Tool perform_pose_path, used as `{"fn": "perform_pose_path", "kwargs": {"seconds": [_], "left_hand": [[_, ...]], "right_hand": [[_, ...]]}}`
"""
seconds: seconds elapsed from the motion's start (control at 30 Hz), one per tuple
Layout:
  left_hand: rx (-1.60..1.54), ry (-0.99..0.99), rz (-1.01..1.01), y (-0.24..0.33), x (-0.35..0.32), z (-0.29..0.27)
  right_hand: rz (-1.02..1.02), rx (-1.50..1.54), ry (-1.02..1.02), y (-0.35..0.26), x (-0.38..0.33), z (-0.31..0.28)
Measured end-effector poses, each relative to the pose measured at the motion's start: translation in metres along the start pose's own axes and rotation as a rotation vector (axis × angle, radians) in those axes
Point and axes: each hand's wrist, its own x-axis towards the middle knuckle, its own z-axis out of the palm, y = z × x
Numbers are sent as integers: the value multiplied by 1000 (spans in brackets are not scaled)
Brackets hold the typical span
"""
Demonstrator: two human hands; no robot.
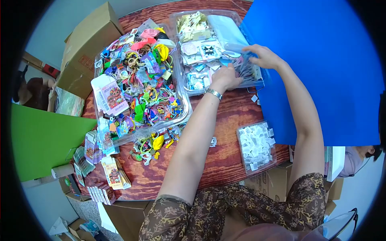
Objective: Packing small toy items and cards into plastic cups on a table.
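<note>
My left hand, with a metal watch band at the wrist, reaches into the right-hand clear tray. Its fingers are curled in beside paper cards and a bunch of thin greyish strips or sleeves; what they grip is hidden. Over the tray's right edge my right hand hovers with its fingers apart, slightly blurred, close to a stack of clear plastic bags. White and patterned cards and cream cards fill the rest of that tray.
A large clear tray on the left overflows with colourful hair ties. Boxed cards lie at the near left, and a box of small white tags sits near right. Blue and green panels flank the table.
</note>
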Motion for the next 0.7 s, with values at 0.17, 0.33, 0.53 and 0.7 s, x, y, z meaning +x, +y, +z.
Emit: {"fn": "perform_pose_path", "kwargs": {"seconds": [0.17, 0.33, 0.53, 0.7], "left_hand": [[-66, -106, 66, -11, 22, 3], [18, 59, 135, -18, 31, 12], [4, -151, 136, -5, 47, 12], [-80, -181, 120, -18, 56, 21]], "right_hand": [[349, -146, 259, 18, -15, 38], [499, -120, 257, -14, -15, 59], [605, 75, 331, -10, -12, 87], [620, 109, 240, -17, -2, 77]]}}
